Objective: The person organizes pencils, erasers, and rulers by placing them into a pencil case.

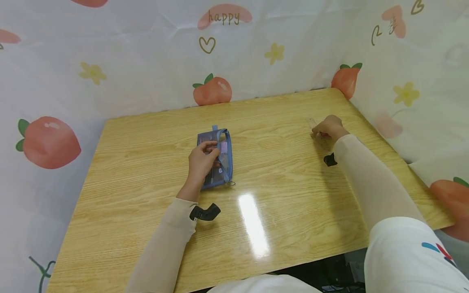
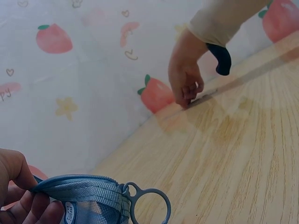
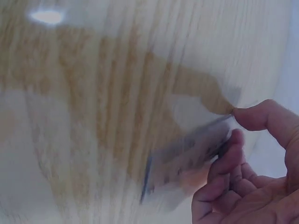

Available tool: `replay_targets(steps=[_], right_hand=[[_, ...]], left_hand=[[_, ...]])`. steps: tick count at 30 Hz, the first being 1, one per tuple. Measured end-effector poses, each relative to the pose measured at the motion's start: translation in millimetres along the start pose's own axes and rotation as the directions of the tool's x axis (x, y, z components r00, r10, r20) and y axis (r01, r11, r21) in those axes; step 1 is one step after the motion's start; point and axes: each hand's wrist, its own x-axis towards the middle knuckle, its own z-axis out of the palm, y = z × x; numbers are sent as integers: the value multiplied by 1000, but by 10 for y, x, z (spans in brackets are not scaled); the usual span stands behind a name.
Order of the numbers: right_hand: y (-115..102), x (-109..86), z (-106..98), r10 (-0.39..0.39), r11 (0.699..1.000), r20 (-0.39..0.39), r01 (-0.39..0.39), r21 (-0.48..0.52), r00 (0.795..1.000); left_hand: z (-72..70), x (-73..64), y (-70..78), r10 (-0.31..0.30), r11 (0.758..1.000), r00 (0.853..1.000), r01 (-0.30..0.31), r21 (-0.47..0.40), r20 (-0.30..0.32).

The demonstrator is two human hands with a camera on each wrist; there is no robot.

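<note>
My left hand (image 1: 202, 160) pinches the edge of a blue, see-through zip pencil pouch (image 1: 210, 179) on the table, left of centre. The pouch's zipped side gapes, and a pale purple item (image 1: 224, 147) shows inside. In the left wrist view a ring pull (image 2: 152, 205) hangs at the end of the pouch's zip. Far to the right, my right hand (image 1: 329, 126) pinches a clear ruler (image 3: 182, 161) between thumb and fingers. The ruler is tilted close over the tabletop, with small markings along it, blurred in the right wrist view.
The wood-grain table (image 1: 146, 162) meets a white fruit-print cloth (image 1: 146, 61) at the back and right side. A bright light reflection (image 1: 253, 226) lies on the tabletop near the front edge. Black straps (image 1: 205, 212) sit on both wrists.
</note>
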Motion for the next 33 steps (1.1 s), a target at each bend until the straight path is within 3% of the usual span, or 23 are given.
replay_targets(steps=[4,8,15,19,25,29,33], right_hand=[[-2,-5,13,-6,996,-38,3,-87,999],[-6,-37,14,-38,996,-27,36,-78,999],[-44,-27,20,-74,984,-24,69,-164,997],[-21,-2,30,-42,993,8,43,-112,999],[41,71,42,45,998,105,-51,48,993],[50,97,41,51,996,132,-60,64,990],[46,112,31,24,998,111,-30,48,994]], left_hand=[[3,0,-4,-2,1000,1000,2,-5,4],[5,0,-6,2,1000,1000,-2,0,3],[-8,11,2,3,1000,1000,-3,13,-5],[-7,7,-3,2,1000,1000,-2,20,-5],[0,-3,-16,-9,1000,1000,9,10,1],[5,-6,-15,-8,1000,1000,8,7,-6],[5,-2,-6,-5,1000,1000,5,15,-8]])
